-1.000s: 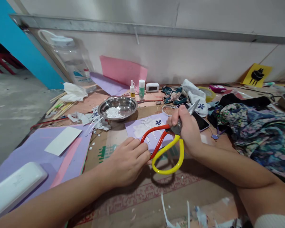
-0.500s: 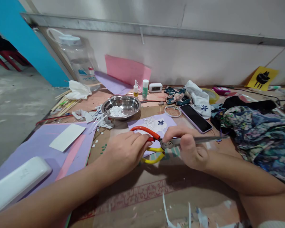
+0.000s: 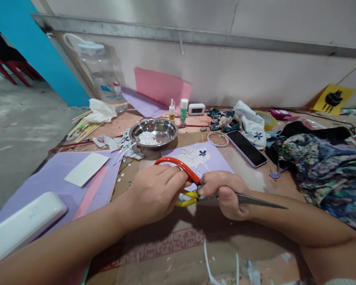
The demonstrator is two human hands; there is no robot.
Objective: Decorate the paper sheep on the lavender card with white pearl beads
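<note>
A pair of scissors (image 3: pixel 178 161) with one red and one yellow handle is held in the air above the cardboard. My left hand (image 3: pixel 156 192) is closed around the handles. My right hand (image 3: pixel 230 194) wraps the scissors near the pivot, which its fingers mostly hide; the pointed blades stick out to the right across my right forearm. Just behind the scissors lies a purple card (image 3: pixel 219 159) bearing white bead rows, a white paper piece and a dark blue flower shape; my hands cover part of it.
A steel bowl (image 3: pixel 169 136) holds white beads. Behind it stand a small glue bottle (image 3: pixel 171 111) and a glue stick (image 3: pixel 184 111). A phone (image 3: pixel 246 148) and patterned cloth (image 3: pixel 323 170) lie right; purple paper (image 3: pixel 44 178) and a white case (image 3: pixel 26 225) lie left.
My right hand has closed its fingers over the scissors' pivot and blades. The blade tips have dropped lower. The whole view has shifted slightly.
</note>
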